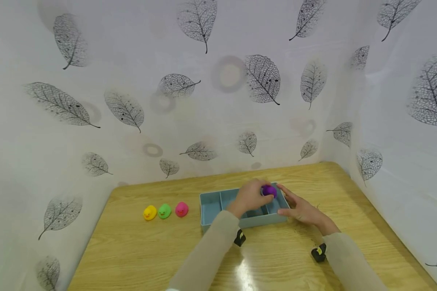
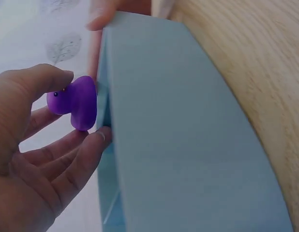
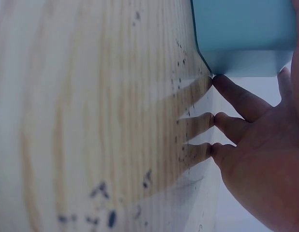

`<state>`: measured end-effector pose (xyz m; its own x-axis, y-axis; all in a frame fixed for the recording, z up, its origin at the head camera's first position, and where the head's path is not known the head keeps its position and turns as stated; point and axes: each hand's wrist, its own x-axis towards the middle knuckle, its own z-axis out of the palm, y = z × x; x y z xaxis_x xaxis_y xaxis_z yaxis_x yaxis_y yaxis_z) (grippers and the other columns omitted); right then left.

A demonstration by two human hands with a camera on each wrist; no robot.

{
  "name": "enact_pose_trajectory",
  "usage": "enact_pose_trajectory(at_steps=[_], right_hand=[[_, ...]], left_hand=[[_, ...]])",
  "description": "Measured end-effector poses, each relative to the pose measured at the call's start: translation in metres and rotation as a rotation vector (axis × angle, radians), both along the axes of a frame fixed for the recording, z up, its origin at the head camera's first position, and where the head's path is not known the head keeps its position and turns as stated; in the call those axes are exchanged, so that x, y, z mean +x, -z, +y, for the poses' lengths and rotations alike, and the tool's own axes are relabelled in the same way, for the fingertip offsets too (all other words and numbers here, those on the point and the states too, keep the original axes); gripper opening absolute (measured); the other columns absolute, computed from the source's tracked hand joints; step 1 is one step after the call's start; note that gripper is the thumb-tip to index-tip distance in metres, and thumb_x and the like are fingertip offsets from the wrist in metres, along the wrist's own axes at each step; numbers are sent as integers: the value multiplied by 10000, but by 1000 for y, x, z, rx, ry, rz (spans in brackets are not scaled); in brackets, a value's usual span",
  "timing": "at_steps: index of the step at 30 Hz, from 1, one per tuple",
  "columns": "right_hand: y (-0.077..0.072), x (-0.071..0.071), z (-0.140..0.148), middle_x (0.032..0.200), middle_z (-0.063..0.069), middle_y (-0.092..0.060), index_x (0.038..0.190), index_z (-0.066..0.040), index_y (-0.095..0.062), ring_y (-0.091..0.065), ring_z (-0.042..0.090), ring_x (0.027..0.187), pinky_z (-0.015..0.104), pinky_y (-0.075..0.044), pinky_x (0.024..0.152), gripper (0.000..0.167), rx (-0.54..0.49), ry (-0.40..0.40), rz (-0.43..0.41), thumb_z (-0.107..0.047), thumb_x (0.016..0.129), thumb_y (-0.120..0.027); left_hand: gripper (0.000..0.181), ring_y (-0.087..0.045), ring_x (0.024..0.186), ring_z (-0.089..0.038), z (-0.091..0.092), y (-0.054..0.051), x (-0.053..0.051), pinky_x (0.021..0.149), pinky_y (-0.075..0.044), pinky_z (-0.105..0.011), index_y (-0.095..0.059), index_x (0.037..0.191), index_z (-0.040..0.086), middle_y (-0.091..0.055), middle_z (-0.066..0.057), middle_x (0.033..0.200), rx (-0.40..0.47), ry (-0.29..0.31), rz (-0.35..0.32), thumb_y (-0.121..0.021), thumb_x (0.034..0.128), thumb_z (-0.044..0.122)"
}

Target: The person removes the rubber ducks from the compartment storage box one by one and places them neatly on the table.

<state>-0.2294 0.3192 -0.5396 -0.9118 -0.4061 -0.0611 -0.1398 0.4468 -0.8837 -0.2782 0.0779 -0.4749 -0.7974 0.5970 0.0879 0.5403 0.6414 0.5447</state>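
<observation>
A purple rubber duck (image 1: pixel 270 191) is pinched between the thumb and fingers of my left hand (image 1: pixel 250 196), over the right-hand compartment of a blue-grey divided box (image 1: pixel 264 219). The left wrist view shows the duck (image 2: pixel 83 103) at the box's open side, its beak partly covered by the thumb. My right hand (image 1: pixel 306 211) is at the box's right end, thumb by the near corner and index finger towards the far one. In the right wrist view its spread fingers (image 3: pixel 239 96) touch the wooden surface beside the box.
Yellow (image 1: pixel 150 212), green (image 1: pixel 164 211) and pink (image 1: pixel 181 209) rubber ducks stand in a row left of the box. A leaf-patterned white sheet (image 1: pixel 218 117) hangs behind the wooden table (image 1: pixel 142 258) and along its sides.
</observation>
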Motion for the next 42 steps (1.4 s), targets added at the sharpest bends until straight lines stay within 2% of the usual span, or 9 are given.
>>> enact_pose_trajectory(at_steps=[3, 5, 9, 12, 16, 22, 27, 38, 42], right_hand=[[0, 0, 0, 1748, 278, -61, 1713, -283, -72, -168, 610, 1542, 760, -296, 1176, 943, 14, 9, -1, -279, 1022, -713], [0, 1, 1, 1740, 299, -66, 1714, -281, -67, -165, 613, 1542, 770, -280, 1177, 944, 21, 14, -7, -286, 1023, -711], [0, 1, 1, 1730, 323, -77, 1715, -221, -53, -159, 612, 1545, 786, -276, 1168, 954, 20, 15, -21, -282, 1025, -708], [-1, 1, 1, 1728, 325, -82, 1714, -190, -50, -160, 611, 1546, 785, -281, 1166, 960, 23, 13, -25, -281, 1023, -710], [-1, 1, 1, 1731, 317, -86, 1715, -229, -65, -170, 610, 1544, 781, -284, 1169, 957, 32, 16, -15, -288, 1018, -718], [-1, 1, 0, 1734, 310, -84, 1713, -280, -75, -170, 612, 1542, 776, -274, 1176, 941, 34, 13, -4, -275, 1021, -713], [-2, 0, -1, 1743, 291, -76, 1712, -293, -80, -166, 606, 1545, 767, -273, 1183, 938, 22, 9, -3, -270, 1021, -713], [0, 0, 0, 1756, 260, -43, 1711, -305, -83, -148, 598, 1553, 756, -277, 1188, 937, -1, 6, -15, -272, 1020, -714], [0, 0, 0, 1762, 243, -35, 1711, -303, -82, -138, 606, 1551, 759, -273, 1188, 936, 0, 1, -2, -265, 1021, -714]], left_hand=[[352, -645, 883, -84, -4, -7, 0, 726, -537, -170, -740, 1275, 132, -720, -59, 1174, 159, -6, -65, -779, 948, 255], [347, -683, 840, -114, -7, -9, 1, 685, -564, -186, -737, 1269, 114, -703, -80, 1203, 299, -14, -171, -787, 939, 211], [342, -748, 793, -141, -11, -12, 4, 732, -663, -423, -729, 1264, 90, -699, -92, 1256, 532, -9, -385, -795, 932, 143], [324, -778, 818, -203, -13, -12, 6, 795, -639, -584, -737, 1241, 72, -707, -101, 1246, 611, 4, -455, -798, 924, 106], [307, -781, 873, -296, -13, -9, 7, 802, -628, -611, -746, 1220, 44, -700, -124, 1255, 672, 16, -478, -793, 917, 59], [341, -740, 798, -177, -18, -6, 9, 817, -628, -613, -737, 1251, 47, -680, -115, 1299, 697, -10, -463, -790, 916, 77], [398, -753, 790, -186, -27, -9, 12, 818, -645, -553, -722, 1308, 81, -702, -117, 1299, 687, -40, -447, -788, 916, 106], [439, -747, 925, -160, -47, -8, 14, 899, -614, -607, -740, 1314, 104, -718, -133, 1284, 713, -59, -460, -780, 876, 96], [437, -728, 982, -159, -55, -9, 15, 887, -631, -514, -734, 1319, 96, -696, -128, 1331, 711, -78, -468, -787, 886, 109]])
